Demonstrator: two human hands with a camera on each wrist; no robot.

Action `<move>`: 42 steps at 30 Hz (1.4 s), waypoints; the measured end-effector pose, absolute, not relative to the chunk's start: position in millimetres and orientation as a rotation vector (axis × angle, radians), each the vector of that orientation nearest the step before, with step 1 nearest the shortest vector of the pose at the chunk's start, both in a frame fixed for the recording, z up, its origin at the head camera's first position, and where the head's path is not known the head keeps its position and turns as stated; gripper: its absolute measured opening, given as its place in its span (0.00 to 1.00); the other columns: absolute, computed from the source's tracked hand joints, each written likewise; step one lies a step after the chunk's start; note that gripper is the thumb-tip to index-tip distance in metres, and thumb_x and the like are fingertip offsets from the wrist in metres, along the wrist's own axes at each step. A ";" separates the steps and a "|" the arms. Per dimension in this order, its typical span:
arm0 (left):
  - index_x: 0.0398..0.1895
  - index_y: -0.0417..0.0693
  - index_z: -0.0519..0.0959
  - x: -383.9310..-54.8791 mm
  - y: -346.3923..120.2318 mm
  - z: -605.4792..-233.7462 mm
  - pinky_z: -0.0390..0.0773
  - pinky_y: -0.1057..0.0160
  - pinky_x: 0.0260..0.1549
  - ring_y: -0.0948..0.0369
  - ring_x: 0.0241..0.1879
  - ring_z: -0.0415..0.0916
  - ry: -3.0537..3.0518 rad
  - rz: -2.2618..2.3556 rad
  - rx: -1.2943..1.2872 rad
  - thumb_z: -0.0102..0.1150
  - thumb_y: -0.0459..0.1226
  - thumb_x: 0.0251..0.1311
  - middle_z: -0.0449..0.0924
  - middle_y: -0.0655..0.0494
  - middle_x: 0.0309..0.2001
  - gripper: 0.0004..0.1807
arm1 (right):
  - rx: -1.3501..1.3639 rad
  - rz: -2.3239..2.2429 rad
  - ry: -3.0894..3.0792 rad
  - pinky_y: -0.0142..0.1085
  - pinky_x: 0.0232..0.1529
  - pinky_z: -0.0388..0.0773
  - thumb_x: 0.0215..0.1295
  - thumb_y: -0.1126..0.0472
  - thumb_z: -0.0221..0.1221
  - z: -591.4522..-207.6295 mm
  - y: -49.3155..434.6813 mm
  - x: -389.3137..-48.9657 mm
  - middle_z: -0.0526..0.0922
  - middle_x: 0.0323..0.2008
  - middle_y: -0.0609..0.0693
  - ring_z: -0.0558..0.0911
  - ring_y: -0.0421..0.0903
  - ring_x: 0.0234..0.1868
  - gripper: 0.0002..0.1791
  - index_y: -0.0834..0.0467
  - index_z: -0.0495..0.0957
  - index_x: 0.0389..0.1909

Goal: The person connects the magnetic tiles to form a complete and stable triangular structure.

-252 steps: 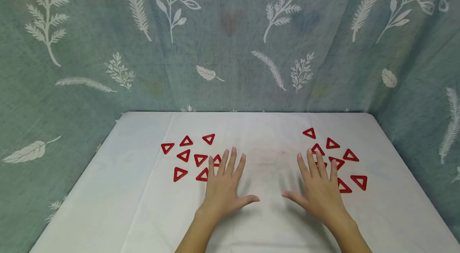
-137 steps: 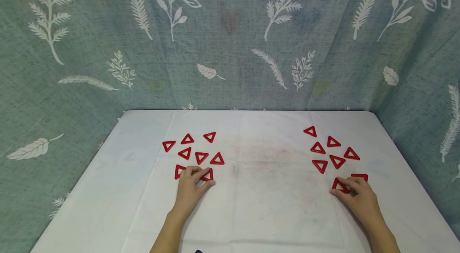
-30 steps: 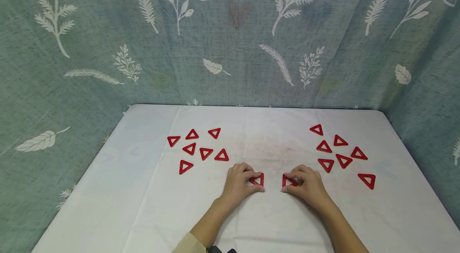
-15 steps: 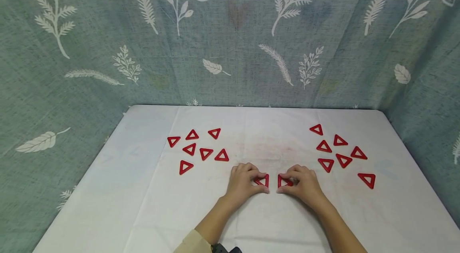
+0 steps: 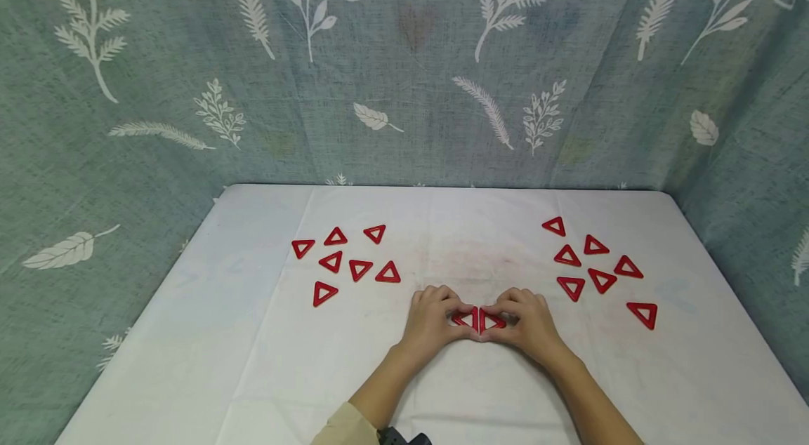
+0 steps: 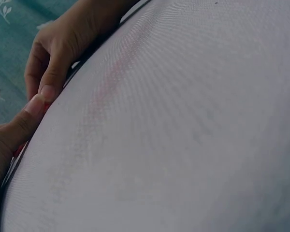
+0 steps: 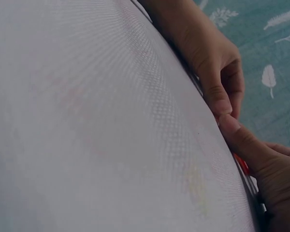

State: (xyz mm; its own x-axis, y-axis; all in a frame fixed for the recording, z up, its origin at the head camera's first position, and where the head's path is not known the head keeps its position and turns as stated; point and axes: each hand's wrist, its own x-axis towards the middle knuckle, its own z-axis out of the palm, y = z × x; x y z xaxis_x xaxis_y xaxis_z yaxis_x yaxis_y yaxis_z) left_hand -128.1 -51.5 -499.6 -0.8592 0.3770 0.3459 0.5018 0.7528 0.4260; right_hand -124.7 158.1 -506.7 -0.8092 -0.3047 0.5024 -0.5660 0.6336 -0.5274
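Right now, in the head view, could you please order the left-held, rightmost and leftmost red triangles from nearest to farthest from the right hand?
1. Left-held triangle, just left of the right hand.
2. Rightmost triangle, to its right.
3. Leftmost triangle, far left.

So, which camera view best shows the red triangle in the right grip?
Head view, because the red triangle shows its opening there. Right wrist view: only a sliver beside the right thumb. Left wrist view: at most a red speck.

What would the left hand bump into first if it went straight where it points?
Probably the right hand and the red triangle it pinches. The thumb tips look like they touch.
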 end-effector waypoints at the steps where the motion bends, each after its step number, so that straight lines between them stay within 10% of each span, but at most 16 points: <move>1: 0.39 0.61 0.86 -128.3 -51.3 -500.0 0.63 0.63 0.41 0.65 0.35 0.67 -2.710 -0.753 -0.692 0.72 0.58 0.31 0.74 0.66 0.33 0.26 | 0.703 0.980 -2.482 0.31 0.33 0.58 0.28 0.48 0.76 -507.0 157.9 -125.3 0.76 0.28 0.38 0.69 0.35 0.29 0.23 0.51 0.87 0.33; 42: 0.44 0.57 0.82 -122.9 -54.9 -502.0 0.66 0.60 0.49 0.64 0.45 0.67 -2.765 -0.894 -0.619 0.73 0.54 0.42 0.73 0.63 0.42 0.25 | 0.546 1.234 -2.315 0.22 0.31 0.69 0.32 0.71 0.76 -502.3 199.0 -123.5 0.79 0.34 0.50 0.73 0.42 0.28 0.24 0.64 0.84 0.38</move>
